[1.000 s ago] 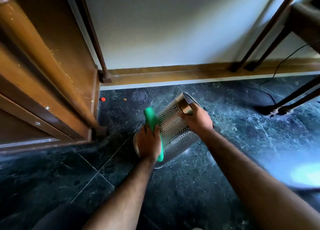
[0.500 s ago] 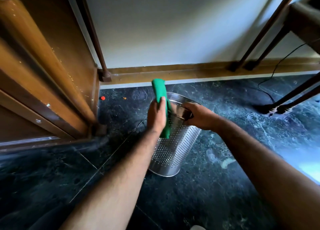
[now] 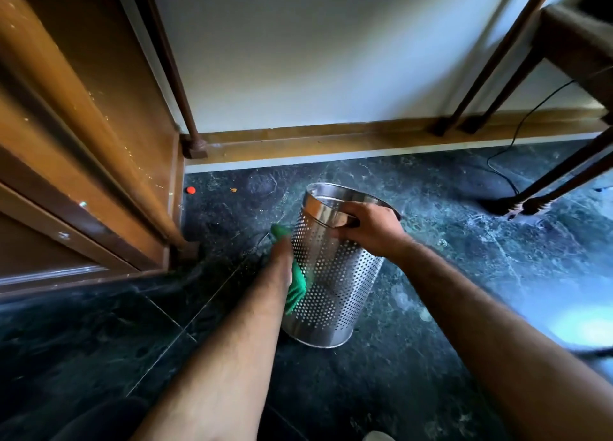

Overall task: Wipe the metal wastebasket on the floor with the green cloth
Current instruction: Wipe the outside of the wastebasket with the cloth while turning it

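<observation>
i am in the wiping step: my left hand (image 3: 282, 254) presses the green cloth (image 3: 296, 291) on the metal wastebasket (image 3: 335, 284) side, my right hand (image 3: 368, 230) grasps its rim on the dark floor (image 3: 464, 274). next i should probably turn it to an unwiped part.

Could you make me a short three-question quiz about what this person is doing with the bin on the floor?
1. True or false: the metal wastebasket lies flat on its side on the floor.
2. Which hand grips the wastebasket's rim? A. left hand B. right hand C. neither
3. Fill in: the left hand presses the ____ cloth against the wastebasket's perforated side.

Key
1. False. It stands on its base, leaning a little.
2. B. The right hand holds the rim, fingers curled over the edge.
3. Green.
</observation>
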A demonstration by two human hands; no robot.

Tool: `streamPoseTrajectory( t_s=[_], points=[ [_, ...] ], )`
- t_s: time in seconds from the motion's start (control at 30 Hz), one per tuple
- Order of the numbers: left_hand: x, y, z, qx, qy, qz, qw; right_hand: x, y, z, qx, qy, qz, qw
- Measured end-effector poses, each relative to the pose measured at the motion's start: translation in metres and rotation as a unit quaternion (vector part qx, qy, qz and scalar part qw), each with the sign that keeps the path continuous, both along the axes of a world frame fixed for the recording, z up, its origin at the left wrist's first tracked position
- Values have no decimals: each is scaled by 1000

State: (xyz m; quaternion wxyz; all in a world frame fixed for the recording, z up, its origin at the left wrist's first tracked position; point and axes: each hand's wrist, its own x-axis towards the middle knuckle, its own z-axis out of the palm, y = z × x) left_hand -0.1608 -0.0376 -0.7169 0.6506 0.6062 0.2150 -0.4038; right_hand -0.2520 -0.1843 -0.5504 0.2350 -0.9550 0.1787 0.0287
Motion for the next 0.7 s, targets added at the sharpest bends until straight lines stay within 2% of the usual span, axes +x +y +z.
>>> streamPoseTrajectory(
  t_s=[0.07, 0.13, 0.2, 0.27, 0.47, 0.7],
  points=[
    [12, -15, 52, -18, -27, 3, 999, 1, 6, 3, -4, -1, 16, 1000],
    [21, -22, 101, 58, -133, -20, 989, 0, 8, 2, 0, -7, 18, 1000],
    [23, -21, 125, 124, -236, -24, 963, -2, 9, -2, 9, -10, 11, 1000],
    [20, -14, 135, 126, -268, -11, 955, -3, 9, -8, 15, -11, 9, 1000],
    [12, 38, 123, 26, -157, 171, 972, -3, 25, -29, -51, -35, 70, 996],
    [12, 73, 102, 36, -129, 248, 960, -4, 40, -46, -114, -60, 137, 982]
  ],
)
